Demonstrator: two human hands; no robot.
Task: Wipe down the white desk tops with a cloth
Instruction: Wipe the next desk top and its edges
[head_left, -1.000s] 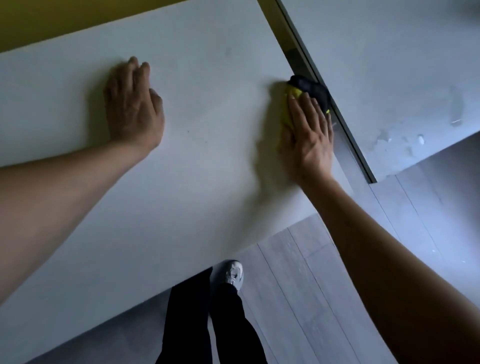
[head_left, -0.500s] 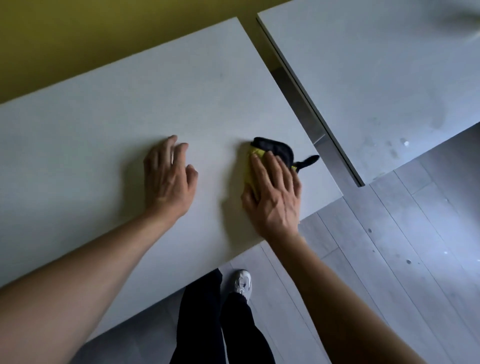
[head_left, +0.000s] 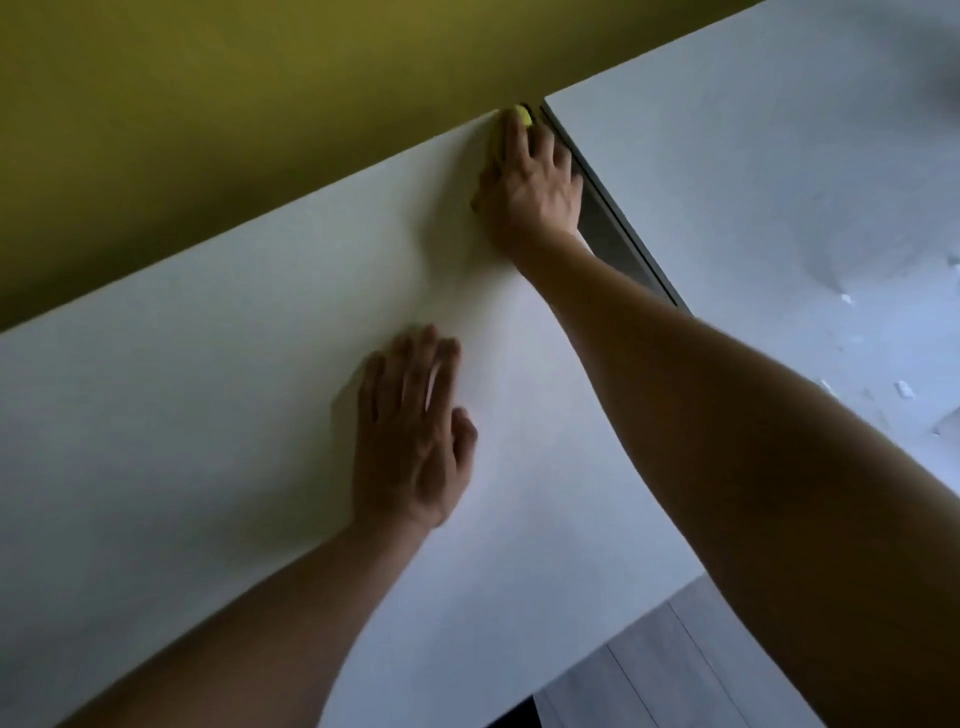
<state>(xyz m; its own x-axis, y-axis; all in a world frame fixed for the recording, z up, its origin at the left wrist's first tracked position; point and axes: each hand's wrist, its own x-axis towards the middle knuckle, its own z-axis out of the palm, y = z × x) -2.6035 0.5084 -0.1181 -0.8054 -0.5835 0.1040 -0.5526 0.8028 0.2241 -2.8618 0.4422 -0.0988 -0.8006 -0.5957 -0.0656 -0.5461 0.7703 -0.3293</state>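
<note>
Olive-yellow wall (head_left: 234, 104) runs along the far side of the view, upper left, in shade. Grey plank floor (head_left: 660, 675) visible at lower right, seams running diagonally. Small dark patch (head_left: 514, 717) at the bottom edge next to the floor; identity cannot be told.

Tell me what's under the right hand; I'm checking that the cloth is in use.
A yellow cloth peeks out past the fingertips of the right hand, at the far corner of the white desk top. The rest of the cloth is covered by the hand.
</note>
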